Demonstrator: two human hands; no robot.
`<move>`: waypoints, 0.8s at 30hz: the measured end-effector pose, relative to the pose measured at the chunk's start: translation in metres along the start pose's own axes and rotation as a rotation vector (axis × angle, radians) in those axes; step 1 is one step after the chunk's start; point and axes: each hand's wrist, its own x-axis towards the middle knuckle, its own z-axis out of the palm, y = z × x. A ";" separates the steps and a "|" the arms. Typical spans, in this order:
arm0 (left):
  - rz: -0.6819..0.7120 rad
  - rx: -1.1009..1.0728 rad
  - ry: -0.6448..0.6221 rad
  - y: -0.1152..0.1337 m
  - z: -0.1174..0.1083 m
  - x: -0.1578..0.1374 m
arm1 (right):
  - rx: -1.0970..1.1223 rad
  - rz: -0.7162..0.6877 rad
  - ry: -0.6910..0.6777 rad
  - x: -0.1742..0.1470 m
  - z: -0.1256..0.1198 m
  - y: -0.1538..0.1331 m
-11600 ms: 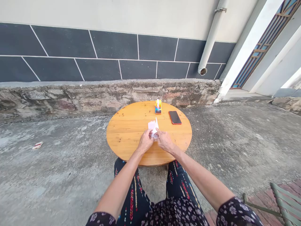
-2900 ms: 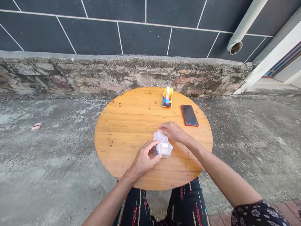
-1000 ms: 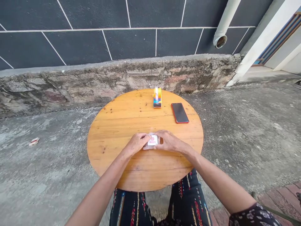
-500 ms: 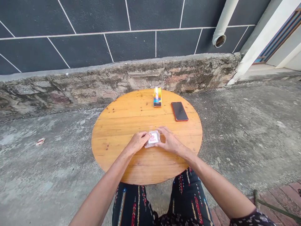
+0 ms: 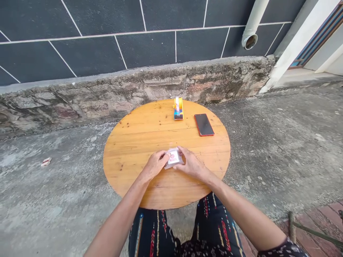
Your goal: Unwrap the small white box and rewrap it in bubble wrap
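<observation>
A small square packet point(image 5: 174, 157) in clear, crinkled wrap lies on the round wooden table point(image 5: 128, 142). Its top has a white face with red print that is too small to read. My left hand point(image 5: 156, 163) grips the packet's left side, thumb on top and fingers curled. From the right, my right hand point(image 5: 191, 162) holds it between thumb and fingers, the thumb at the near edge and the fingertips at the far edge. The underside of the packet is hidden.
A yellow and blue tape dispenser point(image 5: 178, 109) stands near the table's far edge. To its right lies a phone point(image 5: 204, 125) with a red rim. Behind the table runs a low stone wall base point(image 5: 112, 96). A crumpled wrapper point(image 5: 46, 161) is on the concrete at left.
My right hand's fingers have closed in from apart onto the packet's right side. My left hand keeps its grip. The view has tilted slightly.
</observation>
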 end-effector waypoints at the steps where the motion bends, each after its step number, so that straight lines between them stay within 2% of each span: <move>1: 0.009 0.010 -0.002 -0.001 0.000 0.000 | -0.042 -0.012 -0.005 0.002 0.000 -0.002; 15: 0.051 0.156 0.025 0.000 0.002 0.002 | -0.301 -0.087 -0.150 0.019 -0.005 -0.012; 21: 0.082 0.171 0.047 -0.006 0.004 0.002 | -0.197 -0.174 -0.191 0.017 -0.014 -0.008; 24: 0.078 0.168 0.057 -0.007 0.005 0.002 | -0.135 -0.112 -0.121 0.007 -0.021 0.001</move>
